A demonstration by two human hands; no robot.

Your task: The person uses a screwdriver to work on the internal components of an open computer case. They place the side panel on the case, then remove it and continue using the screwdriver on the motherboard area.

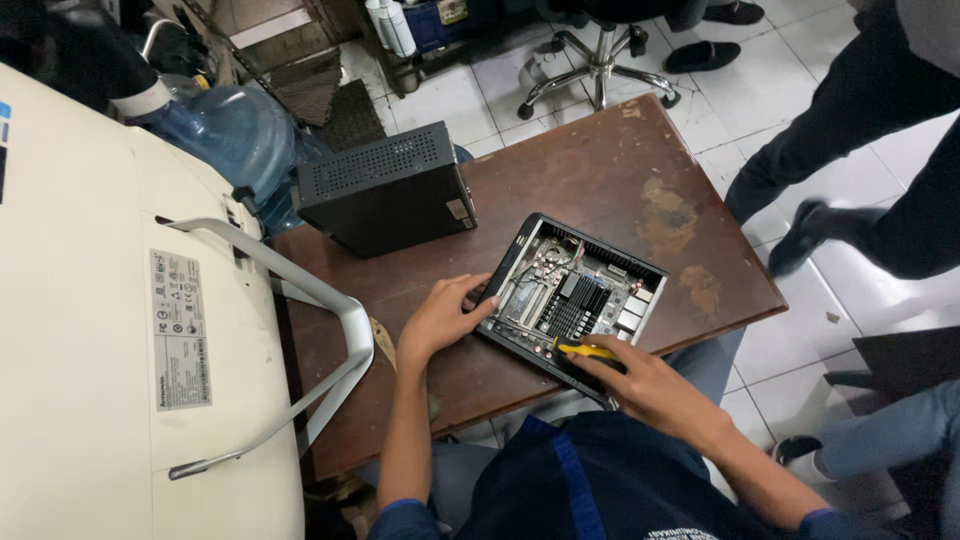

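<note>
— The left hand (440,318) is clamped on the near left edge of that opened small computer case (572,297), fingers curled over the rim, steadying it; the case sits tilted on the brown wooden table (600,170), near its front edge, board and heatsink exposed.

— And the right hand (640,385)?

— Closed round a yellow-tipped tool (585,351); the tip rests at the case's front rim, just beside the black finned block; I'd judge the work is inside the open box, prying or loosening something there; the next move seems to call for a firm brace from the left and a small, careful lever from the right, so nothing on the board gets scraped.

— Any labels about?

— A pale sticker on the end of the closed black box (386,188) farther back on the table; a long grey rectangular label on the back of the white monitor (100,330) lying at the left, by its silver stand; print too small to tell.
</note>
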